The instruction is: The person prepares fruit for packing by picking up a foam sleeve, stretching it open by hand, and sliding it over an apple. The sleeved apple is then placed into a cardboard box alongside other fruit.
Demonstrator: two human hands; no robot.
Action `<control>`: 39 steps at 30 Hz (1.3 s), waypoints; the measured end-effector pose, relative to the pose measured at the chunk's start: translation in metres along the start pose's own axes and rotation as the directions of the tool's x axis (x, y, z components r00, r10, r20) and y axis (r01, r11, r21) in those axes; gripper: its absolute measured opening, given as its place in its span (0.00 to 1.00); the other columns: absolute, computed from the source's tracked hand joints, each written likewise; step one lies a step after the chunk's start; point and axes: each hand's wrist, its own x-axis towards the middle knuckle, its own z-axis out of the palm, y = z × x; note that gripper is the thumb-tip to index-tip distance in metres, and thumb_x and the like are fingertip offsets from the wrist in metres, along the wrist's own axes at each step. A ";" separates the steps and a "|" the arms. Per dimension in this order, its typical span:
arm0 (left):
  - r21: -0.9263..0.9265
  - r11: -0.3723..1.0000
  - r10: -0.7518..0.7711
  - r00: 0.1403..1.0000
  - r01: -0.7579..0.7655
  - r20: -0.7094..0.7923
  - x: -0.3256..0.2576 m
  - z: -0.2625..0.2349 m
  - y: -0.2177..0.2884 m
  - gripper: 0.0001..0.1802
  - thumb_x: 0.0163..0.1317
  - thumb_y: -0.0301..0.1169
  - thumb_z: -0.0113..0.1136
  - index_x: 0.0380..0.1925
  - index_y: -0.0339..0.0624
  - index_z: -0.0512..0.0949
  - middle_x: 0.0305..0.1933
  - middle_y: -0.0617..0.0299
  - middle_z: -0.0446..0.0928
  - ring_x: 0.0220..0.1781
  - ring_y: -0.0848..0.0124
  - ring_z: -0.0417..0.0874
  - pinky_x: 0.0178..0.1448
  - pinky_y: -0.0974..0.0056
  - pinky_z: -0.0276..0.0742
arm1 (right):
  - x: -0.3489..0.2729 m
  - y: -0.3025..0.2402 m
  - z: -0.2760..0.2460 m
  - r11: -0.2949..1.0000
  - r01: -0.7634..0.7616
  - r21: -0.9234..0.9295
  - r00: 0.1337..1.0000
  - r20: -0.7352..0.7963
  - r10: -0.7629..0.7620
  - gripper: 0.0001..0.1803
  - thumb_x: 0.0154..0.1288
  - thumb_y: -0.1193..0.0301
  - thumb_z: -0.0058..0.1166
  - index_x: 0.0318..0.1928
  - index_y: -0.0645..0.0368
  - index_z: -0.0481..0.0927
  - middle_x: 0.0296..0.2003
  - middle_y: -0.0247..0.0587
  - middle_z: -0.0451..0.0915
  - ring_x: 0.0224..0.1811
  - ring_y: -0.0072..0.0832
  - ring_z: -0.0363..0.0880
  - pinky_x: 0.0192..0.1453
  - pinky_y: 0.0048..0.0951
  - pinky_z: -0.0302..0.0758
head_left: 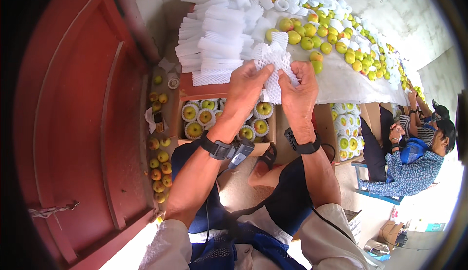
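A white foam net [274, 70] is held up at the centre of the view, stretched between both hands just over the near edge of the table [341, 82]. The left hand [246, 87] is closed on the net's left side, thumb and fingertips pinched into the mesh. The right hand [298, 92] is clamped on the right side, fingers curled over the foam; whether a fruit sits inside cannot be told. Black bands are worn on both wrists.

At twelve o'clock from the hands, a heap of spare nets [219, 36] is stacked on the table. From one to two o'clock, loose yellow-green fruit [336, 43] is spread along the white cloth. At six o'clock, under the hands, an open box [183, 99] is seen with netted fruit [204, 116] packed in rows. A second box [347, 128] of netted fruit is set at four o'clock. At eight o'clock, bare fruit [158, 167] is scattered along the floor beside a red door [73, 123]. At three o'clock, other people [414, 162] are seated by the table's far end, well apart from the hands.
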 end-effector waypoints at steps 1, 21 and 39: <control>0.040 0.999 -0.008 1.000 0.008 -0.015 0.001 -0.001 -0.003 0.13 0.70 0.32 0.64 0.48 0.35 0.84 0.41 0.66 0.85 0.40 0.80 0.81 0.45 0.70 0.77 | 0.000 -0.003 0.001 0.997 0.053 -0.061 0.998 -0.013 -0.054 0.13 0.59 0.77 0.63 0.44 0.63 0.78 0.39 0.46 0.79 0.41 0.41 0.79 0.46 0.38 0.76; -0.179 0.977 -0.135 0.985 0.114 -0.107 0.004 -0.017 0.009 0.13 0.70 0.32 0.60 0.47 0.33 0.82 0.40 0.64 0.80 0.36 0.76 0.78 0.40 0.68 0.76 | -0.013 -0.017 0.012 0.926 0.317 -0.206 0.948 0.110 -0.300 0.21 0.56 0.80 0.61 0.51 0.52 0.84 0.53 0.48 0.76 0.49 0.46 0.80 0.50 0.40 0.79; 0.031 0.999 0.028 0.998 -0.029 0.050 0.007 -0.038 0.024 0.19 0.73 0.33 0.58 0.58 0.33 0.80 0.55 0.62 0.82 0.58 0.73 0.79 0.67 0.65 0.70 | -0.002 -0.019 -0.006 0.650 -0.569 0.503 0.797 0.531 0.287 0.21 0.74 0.63 0.55 0.59 0.66 0.78 0.53 0.42 0.81 0.57 0.28 0.77 0.61 0.33 0.71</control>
